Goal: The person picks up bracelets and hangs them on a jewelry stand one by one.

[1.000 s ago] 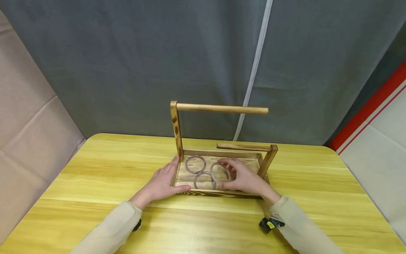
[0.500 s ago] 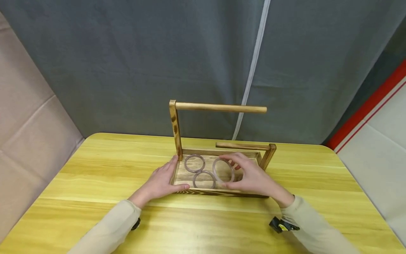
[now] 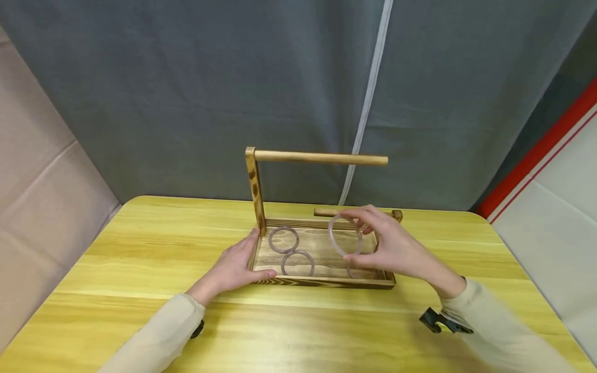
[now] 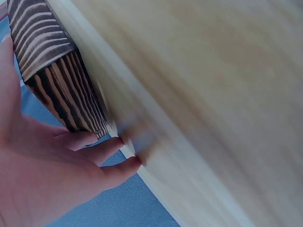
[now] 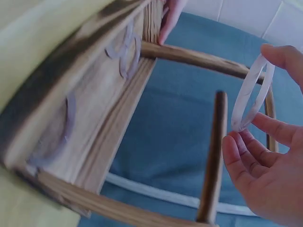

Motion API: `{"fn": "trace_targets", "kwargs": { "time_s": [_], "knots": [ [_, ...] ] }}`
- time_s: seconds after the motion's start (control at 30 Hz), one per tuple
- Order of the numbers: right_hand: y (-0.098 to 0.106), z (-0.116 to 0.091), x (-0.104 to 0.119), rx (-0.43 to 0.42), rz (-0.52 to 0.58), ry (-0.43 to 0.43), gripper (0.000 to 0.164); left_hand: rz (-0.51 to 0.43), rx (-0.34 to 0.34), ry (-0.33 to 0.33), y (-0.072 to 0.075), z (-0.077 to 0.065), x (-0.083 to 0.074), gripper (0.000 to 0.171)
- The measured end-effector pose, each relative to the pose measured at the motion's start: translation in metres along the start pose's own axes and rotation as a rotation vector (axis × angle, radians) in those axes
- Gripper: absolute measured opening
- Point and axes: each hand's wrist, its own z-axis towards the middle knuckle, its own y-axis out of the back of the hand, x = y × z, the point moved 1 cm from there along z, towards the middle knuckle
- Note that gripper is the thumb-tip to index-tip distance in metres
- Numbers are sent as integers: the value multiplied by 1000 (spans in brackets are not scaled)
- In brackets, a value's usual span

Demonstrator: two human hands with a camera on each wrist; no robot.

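A wooden display stand has a shallow tray [image 3: 326, 283] with two rods above it. My right hand [image 3: 394, 243] pinches a pale translucent bangle [image 3: 330, 237] between thumb and fingertips, raised over the tray beside the lower rod [image 3: 325, 212]. In the right wrist view, this bangle [image 5: 242, 101] is tilted and apart from the rod's free end. Two bangles lie touching at the tray's left, a rear bangle [image 3: 270, 241] and a front bangle [image 3: 313, 265]. Another bangle [image 5: 70, 116] lies at the right end, mostly hidden in the head view. My left hand [image 3: 230, 269] rests spread against the tray's left end, thumb along its front rim.
The taller rod [image 3: 322, 157] extends rightward from a left post [image 3: 255, 191]. A yellow wood table [image 3: 289, 326] lies under the stand. Behind the table hangs a grey curtain [image 3: 200, 103], with pale padded panels [image 3: 51, 155] on the left.
My right hand has lifted the pinched bangle and carried it rightward toward the lower rod. A bangle at the tray's right now shows partly. My left hand keeps its place on the tray.
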Motion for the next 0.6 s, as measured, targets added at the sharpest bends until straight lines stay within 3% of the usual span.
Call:
{"fn": "trace_targets", "kwargs": {
  "time_s": [0.23,0.6],
  "knots": [
    [25,4,0,-39,-20,-17,70,-12,-14,-4,0,-1,1,112],
    [67,8,6,-172,-144,6,76,-17,-24,-7,-1,0,2,112]
  ]
}}
